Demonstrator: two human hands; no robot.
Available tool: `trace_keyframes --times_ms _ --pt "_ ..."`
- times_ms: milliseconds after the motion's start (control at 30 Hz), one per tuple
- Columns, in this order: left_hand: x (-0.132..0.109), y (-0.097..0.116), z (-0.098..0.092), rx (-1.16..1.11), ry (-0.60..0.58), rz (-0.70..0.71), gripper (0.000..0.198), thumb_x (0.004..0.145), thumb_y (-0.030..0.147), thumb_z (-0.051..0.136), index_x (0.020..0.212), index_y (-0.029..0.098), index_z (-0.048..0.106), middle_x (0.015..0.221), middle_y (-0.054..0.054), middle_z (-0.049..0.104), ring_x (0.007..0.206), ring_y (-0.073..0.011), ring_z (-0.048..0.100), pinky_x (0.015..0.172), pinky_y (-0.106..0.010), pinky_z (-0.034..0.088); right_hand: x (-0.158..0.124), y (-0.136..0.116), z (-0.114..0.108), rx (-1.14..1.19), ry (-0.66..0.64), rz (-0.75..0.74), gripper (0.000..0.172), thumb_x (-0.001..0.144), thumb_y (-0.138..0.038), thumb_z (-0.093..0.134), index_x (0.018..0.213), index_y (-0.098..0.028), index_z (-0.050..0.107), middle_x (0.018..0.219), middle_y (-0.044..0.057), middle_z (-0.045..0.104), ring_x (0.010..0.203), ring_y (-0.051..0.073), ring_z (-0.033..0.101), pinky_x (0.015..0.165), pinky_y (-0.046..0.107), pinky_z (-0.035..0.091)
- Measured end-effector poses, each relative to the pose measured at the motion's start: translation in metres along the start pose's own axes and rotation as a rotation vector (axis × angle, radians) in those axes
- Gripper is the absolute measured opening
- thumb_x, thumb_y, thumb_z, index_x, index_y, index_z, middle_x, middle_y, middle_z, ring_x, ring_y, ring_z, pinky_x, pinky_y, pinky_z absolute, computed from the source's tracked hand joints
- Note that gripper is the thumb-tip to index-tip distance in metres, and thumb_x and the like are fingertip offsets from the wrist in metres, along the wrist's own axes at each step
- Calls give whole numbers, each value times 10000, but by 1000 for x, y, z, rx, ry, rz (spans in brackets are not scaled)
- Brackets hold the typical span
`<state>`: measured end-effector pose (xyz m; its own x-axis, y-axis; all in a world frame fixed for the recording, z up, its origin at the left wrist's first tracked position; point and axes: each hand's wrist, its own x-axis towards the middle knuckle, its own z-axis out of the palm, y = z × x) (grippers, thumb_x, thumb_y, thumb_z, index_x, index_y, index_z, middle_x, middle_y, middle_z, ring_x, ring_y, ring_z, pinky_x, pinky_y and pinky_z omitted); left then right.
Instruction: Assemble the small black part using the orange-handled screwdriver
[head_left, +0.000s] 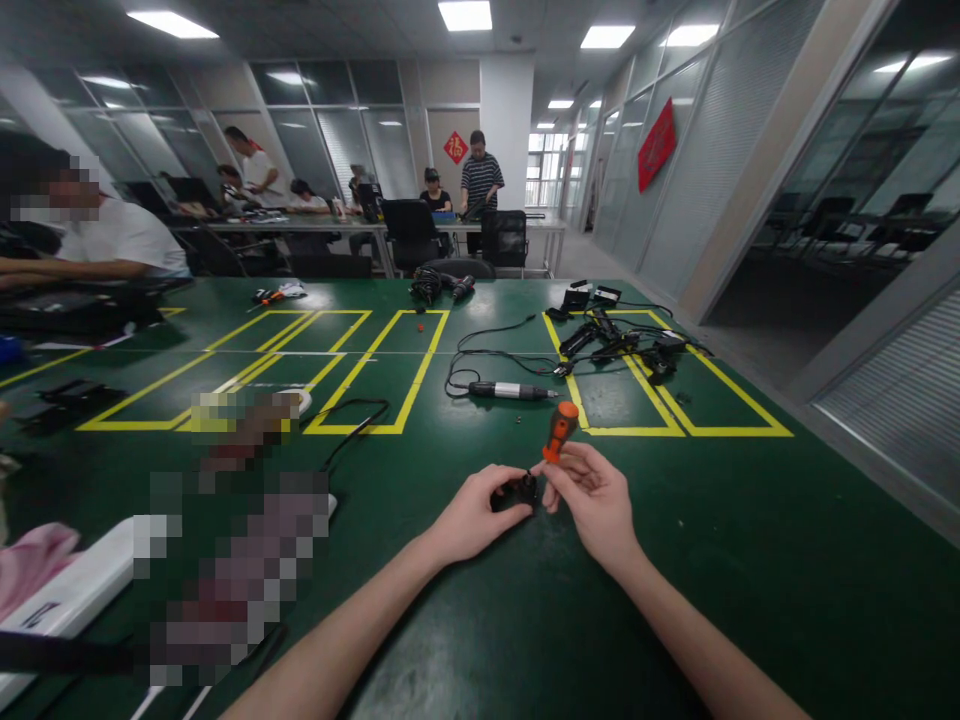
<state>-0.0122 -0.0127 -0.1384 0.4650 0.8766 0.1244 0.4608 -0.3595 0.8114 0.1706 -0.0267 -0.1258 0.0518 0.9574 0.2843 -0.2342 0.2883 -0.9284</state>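
Note:
My left hand (pixel 480 510) is closed around a small black part (pixel 516 493), pinned between thumb and fingers low over the green table (pixel 705 580). Just to its right, my right hand (pixel 590 490) grips an orange and black screwdriver (pixel 562 432) near the lower end of its handle. The handle points up and its lower end is beside the black part. The screwdriver's tip is too small to make out.
Beyond my hands lies a silver and black electric screwdriver (pixel 510 391) with its cable. Black parts and cables (pixel 600 335) are piled at the back right. A cable bundle (pixel 427 284) sits at the back edge. Blurred items lie left; a person in a white shirt (pixel 124 240) sits there.

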Motion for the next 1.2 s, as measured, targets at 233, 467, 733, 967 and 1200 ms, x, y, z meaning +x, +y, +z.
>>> trace_keyframes --times_ms 233,467,733,967,1200 --pt "1 5 -1 5 7 6 343 905 344 679 1218 204 697 1102 -63 707 971 -202 628 874 -329 480 -2 0 -1 -64 -13 -18 159 833 -328 785 884 -188 729 794 27 709 556 101 627 501 214 543" --pt "1 2 0 1 1 -5 325 916 342 672 1210 205 696 1129 -69 699 994 -203 626 879 -330 485 2 0 -3 -84 19 10 184 774 -297 831 899 -180 762 737 13 683 545 115 631 486 228 552" --pt "-1 4 -1 -23 10 6 366 912 342 678 1254 212 678 1118 -59 702 986 -198 639 891 -332 486 2 -5 1 39 -63 58 255 834 -400 775 935 -168 746 806 62 759 516 125 656 451 238 558" --pt "-1 2 0 6 13 12 311 917 328 661 1206 215 685 1092 -45 699 958 -186 626 860 -320 481 0 -2 -1 -2 -42 52 187 784 -335 832 865 -185 753 707 2 675 515 104 618 426 202 538" --pt "-1 1 1 3 22 3 319 915 348 666 1202 209 681 1117 -58 695 978 -192 634 874 -322 487 2 -3 0 0 -26 71 250 818 -410 791 913 -180 780 863 39 660 541 118 651 386 220 550"
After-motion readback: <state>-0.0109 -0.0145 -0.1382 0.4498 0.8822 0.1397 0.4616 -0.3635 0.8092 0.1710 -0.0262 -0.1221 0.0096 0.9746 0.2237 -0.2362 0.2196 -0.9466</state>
